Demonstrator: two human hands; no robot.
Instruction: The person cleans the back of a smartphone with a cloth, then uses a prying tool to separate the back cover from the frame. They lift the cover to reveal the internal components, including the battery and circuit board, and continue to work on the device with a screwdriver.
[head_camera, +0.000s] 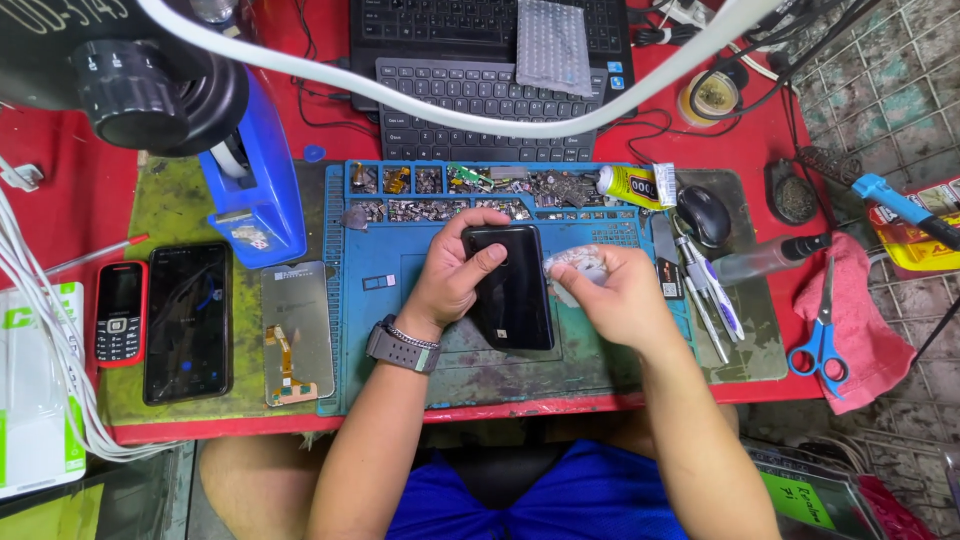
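Red workbench (60, 200) across the whole view, blue repair mat (380, 330) at centre, laptop keyboard (480, 95) at twelve o'clock. Blue tape dispenser (255, 190) at ten o'clock; at nine o'clock a dark smartphone (188, 322), a bare screen panel (298, 332) and a small red keypad phone (120, 313) side by side. Blue-handled scissors (820, 335) on a pink cloth (860, 320) at three o'clock; glue tube (635, 185) at one o'clock.

Black phone (512, 290) dead centre on the mat, glossy back up, long axis running twelve to six, top end toward the keyboard, bottom end toward the body. Left hand (452, 275) grasping the phone's upper left edge, thumb laid across the back. Right hand (615, 295) clenched around a pale wad of cloth (578, 265), pressed against the phone's right edge.

Best done, by judgement, with the left grip kept firm at the edge, strokes along the long axis, light pressure, fingertips off the wiped glass, tiny parts in the tray (470, 185) kept clear of the wad.
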